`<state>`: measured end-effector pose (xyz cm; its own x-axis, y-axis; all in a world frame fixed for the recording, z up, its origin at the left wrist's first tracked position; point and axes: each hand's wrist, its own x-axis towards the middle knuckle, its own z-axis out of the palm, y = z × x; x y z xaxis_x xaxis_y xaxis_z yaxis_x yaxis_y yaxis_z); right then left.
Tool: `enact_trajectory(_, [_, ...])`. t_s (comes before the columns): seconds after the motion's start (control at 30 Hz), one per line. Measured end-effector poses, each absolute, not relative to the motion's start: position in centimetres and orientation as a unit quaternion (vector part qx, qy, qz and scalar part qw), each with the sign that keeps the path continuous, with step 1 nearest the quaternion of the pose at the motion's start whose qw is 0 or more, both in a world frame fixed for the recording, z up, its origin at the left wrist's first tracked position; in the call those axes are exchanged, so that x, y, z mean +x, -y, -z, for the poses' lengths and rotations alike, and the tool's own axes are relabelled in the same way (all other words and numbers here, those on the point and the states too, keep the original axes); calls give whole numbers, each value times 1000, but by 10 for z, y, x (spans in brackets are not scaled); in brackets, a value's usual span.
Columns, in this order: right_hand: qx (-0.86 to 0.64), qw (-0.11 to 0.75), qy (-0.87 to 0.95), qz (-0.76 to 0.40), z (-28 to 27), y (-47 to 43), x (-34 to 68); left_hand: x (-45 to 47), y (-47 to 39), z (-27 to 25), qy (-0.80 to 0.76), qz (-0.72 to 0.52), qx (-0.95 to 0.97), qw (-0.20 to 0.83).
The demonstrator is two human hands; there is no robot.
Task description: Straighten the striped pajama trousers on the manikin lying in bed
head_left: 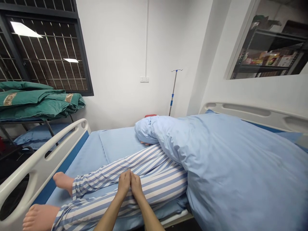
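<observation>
My left hand (124,183) and my right hand (136,184) are side by side in front of me, touching along their inner edges. Both have their fingers curled closed, and nothing shows in them. Just beyond and below them lie two legs in blue-and-white striped trousers (163,187), stretched across the bed. Whether my hands touch the cloth I cannot tell. The bare feet (40,216) look like smooth plastic, as on a manikin. A light blue quilt (223,160) covers the figure from the thighs up; the upper body is hidden.
A white bed end board (45,144) rises at the left, and another, the headboard (260,112), at the right. A drip stand (173,93) is behind the bed. Folded green quilts (40,102) lie on a second bed by the barred window (48,51).
</observation>
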<state>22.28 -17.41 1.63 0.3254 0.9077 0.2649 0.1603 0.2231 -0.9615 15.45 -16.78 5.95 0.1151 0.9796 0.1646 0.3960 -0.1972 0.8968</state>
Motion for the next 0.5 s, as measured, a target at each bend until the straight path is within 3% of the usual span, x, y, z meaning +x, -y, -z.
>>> enact_trajectory(0.23, [-566,608,473,-293,-16,175,222,152,170,-11,-572,-400,672,248])
enact_trajectory(0.37, [-580,603,467,-287,-18,178,220,152,171,-6,-594,-353,702,170])
enact_trajectory(0.5, [-583,597,471,-287,-18,177,219,153,172,-13,-601,-329,712,154])
